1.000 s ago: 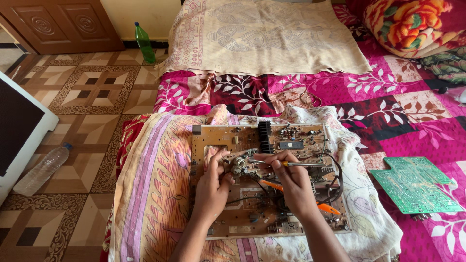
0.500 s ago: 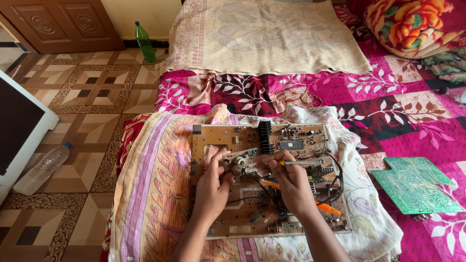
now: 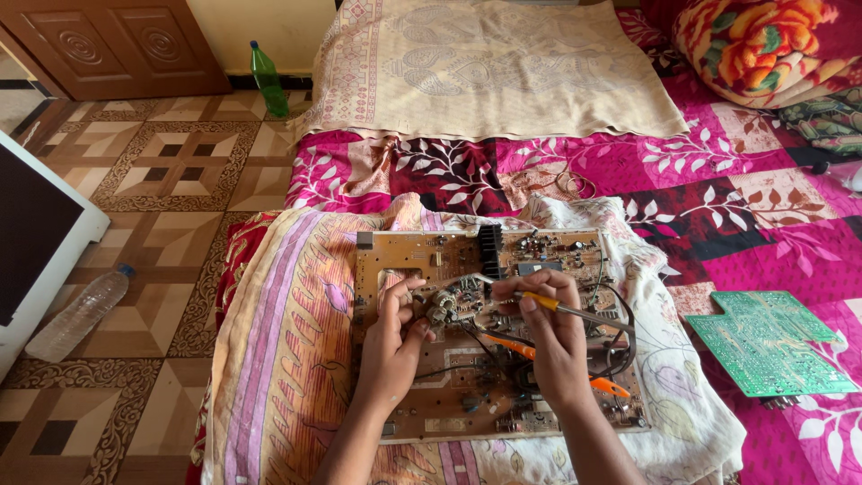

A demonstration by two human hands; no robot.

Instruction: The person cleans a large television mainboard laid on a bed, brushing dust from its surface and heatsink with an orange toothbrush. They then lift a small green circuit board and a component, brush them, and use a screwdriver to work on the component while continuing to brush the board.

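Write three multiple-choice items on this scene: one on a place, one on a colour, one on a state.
1. Where does the green circuit board lie?
A. on the bedcover to the right of the brown board
B. on the floor by the door
C. under the pillow

2. What colour is the bottle standing by the wall?
A. red
B. green
C. white

3. What is the right hand doing?
A. resting flat and empty
B. holding a clear bottle
C. holding a thin tool over the brown circuit board

Answers: 1 A, it rests on the pink flowered cover at the right; 2 B, its body is green; 3 C, the fingers grip the tool while the left hand touches parts on the board.
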